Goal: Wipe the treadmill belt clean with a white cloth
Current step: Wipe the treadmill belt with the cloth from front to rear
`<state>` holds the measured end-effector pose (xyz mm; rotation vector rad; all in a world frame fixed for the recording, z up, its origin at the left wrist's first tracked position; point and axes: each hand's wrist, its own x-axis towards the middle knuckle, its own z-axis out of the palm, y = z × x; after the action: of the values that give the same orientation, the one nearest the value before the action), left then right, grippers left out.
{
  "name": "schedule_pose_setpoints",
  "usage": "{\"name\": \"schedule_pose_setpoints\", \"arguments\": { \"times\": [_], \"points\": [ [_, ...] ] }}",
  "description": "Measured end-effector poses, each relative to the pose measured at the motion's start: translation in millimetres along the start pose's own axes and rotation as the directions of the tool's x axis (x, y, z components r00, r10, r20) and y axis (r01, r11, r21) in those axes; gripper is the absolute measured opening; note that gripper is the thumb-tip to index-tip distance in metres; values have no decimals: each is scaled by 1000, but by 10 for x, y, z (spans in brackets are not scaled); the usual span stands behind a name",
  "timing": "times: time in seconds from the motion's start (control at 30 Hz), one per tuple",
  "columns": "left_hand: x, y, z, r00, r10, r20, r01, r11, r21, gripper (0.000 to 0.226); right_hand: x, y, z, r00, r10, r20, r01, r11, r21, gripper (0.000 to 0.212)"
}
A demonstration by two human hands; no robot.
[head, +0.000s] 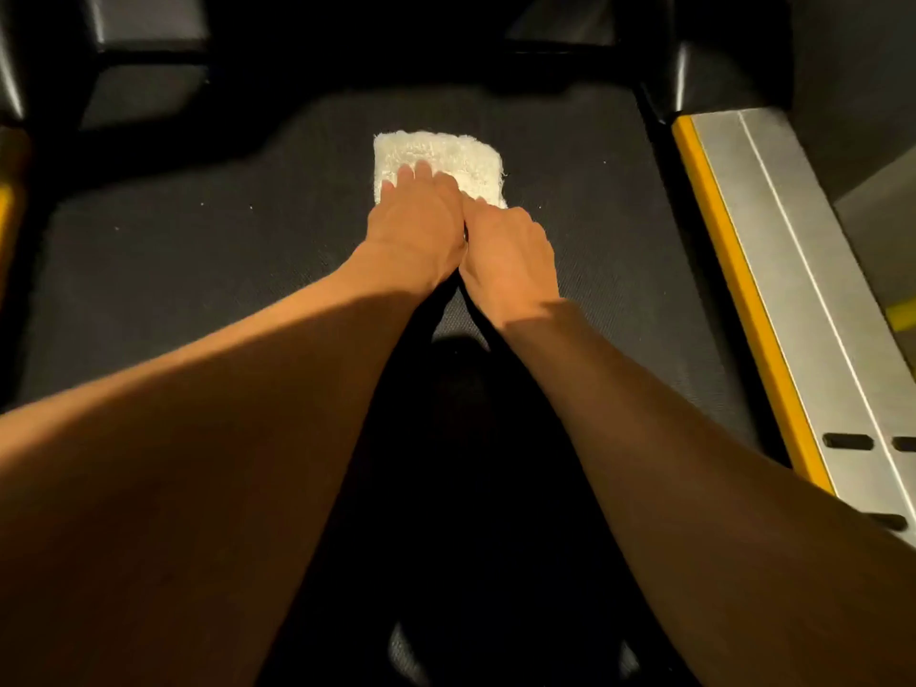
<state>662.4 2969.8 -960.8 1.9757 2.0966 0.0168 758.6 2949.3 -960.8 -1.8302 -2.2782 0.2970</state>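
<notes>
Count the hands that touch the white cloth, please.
2. The left hand lies on the near part of the white cloth, fingers straight; the right hand, beside it, meets its near right corner, fingertips hidden.

At our right we see a silver rail (803, 270) edged along its inner side with a yellow strip (748, 270). Dark slots (847, 441) mark its near end. A black frame (718, 57) stands ahead.

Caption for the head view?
The left hand and right hand rest on a cloth on the belt beside a yellow-edged rail.
</notes>
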Motion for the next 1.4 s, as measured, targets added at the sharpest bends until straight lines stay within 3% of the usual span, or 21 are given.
{"name": "schedule_pose_setpoints", "arguments": {
  "times": [0.17,0.37,0.47,0.6,0.83,1.03,1.2,1.4],
  "points": [
    [-337,216,315,997,55,-54,-54,998,9,58,-207,277,-44,992,-14,124,15,1000,-9,37],
    [11,413,132,999,25,-40,-27,998,-63,54,62,455,-105,1000,-1,-3,1,999,47,32],
    [-94,507,210,996,88,-8,-89,991,-100,55,-66,586,-138,997,46,60,-50,997,57,34],
    [-177,602,341,983,163,-89,-170,983,-75,55,-204,744,-170,997,21,72,-24,999,36,40],
    [95,785,309,979,198,-49,-202,975,-90,52,-21,896,-251,996,79,50,-80,996,31,36],
    [97,915,391,966,254,-47,-256,965,-53,59,-90,1102,-293,998,48,41,-48,999,4,47],
    [138,1124,282,971,235,-37,-237,969,-69,59,-55,1215,-374,995,91,38,-92,995,22,38],
    [10,1322,495,957,290,-20,-290,950,-119,58,-287,1458,-424,999,34,24,-32,994,-105,62]
  ]
}}
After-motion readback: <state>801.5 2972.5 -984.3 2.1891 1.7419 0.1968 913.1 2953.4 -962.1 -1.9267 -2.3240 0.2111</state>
